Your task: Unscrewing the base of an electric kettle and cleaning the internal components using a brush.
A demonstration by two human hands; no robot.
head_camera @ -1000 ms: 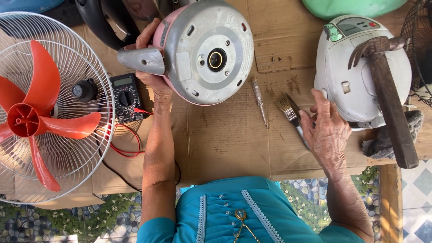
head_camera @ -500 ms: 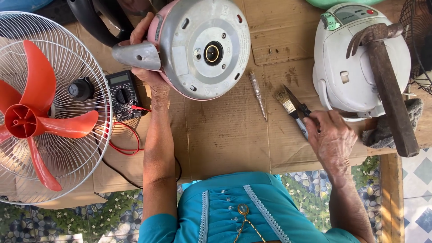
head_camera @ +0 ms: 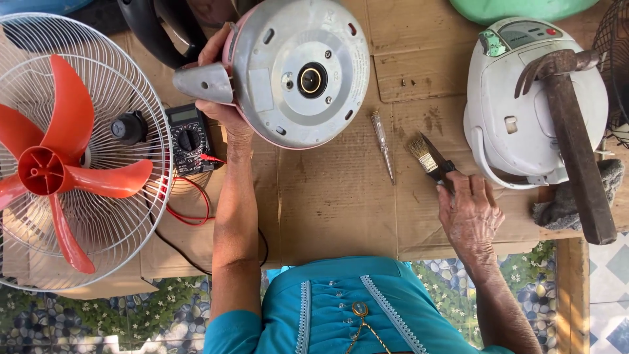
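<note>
While your left hand point(head_camera: 219, 98) grips the side of a pink and grey electric kettle point(head_camera: 295, 69) tipped up so its round metal base faces you, your right hand point(head_camera: 468, 213) closes around the dark handle of a small bristle paintbrush point(head_camera: 429, 157) over the brown cardboard sheet point(head_camera: 341, 196). A clear-handled tester screwdriver point(head_camera: 382, 144) lies between kettle and brush, and a black multimeter point(head_camera: 189, 137) sits just beside your left wrist, next to a red-bladed fan point(head_camera: 59, 170).

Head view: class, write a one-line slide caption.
Left hand tilts a kettle base-up; right hand grips a brush over cardboard.
</note>
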